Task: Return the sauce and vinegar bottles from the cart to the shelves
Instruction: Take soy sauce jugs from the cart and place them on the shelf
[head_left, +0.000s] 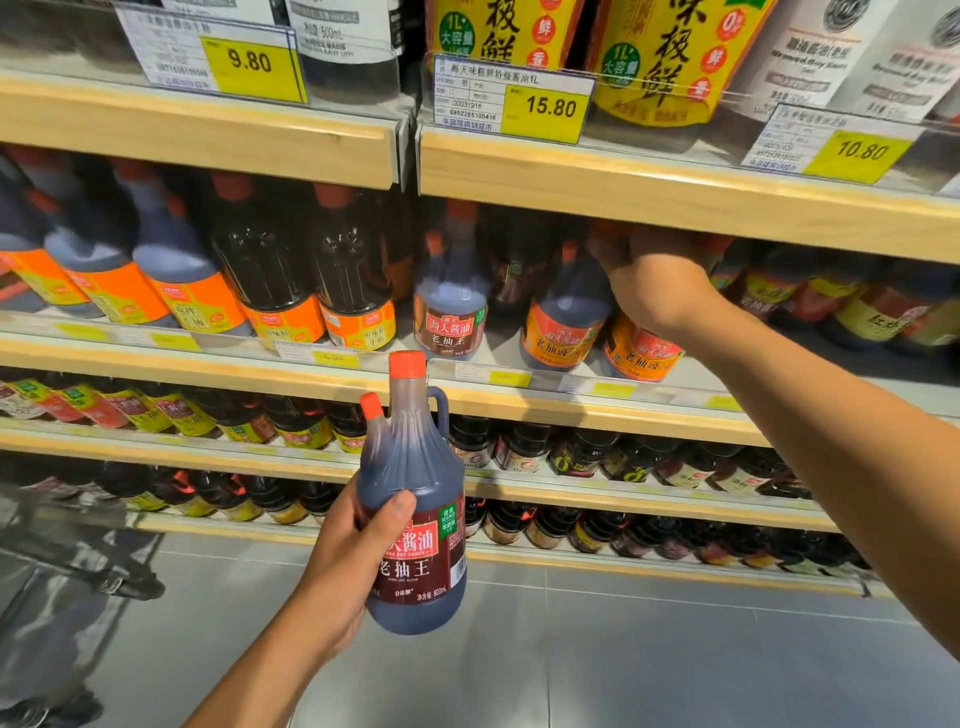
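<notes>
Gripping soy bottles
Left hand (349, 564) holds the "老抽王" bottle (415, 499); right hand (655, 287) clasps an orange-labelled bottle (640, 354) on the shelf (597, 411).

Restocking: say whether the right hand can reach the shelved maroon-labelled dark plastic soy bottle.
Probably yes: right hand grips an orange-labelled bottle on that shelf; the shelved maroon-labelled bottle stands nearby at the front, uncovered.

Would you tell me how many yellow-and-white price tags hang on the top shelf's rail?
3: the yellow-and-white price tag reading 9.80 at left, 15.80 in the middle, 10.80 at right; others may lie off-frame.
</notes>
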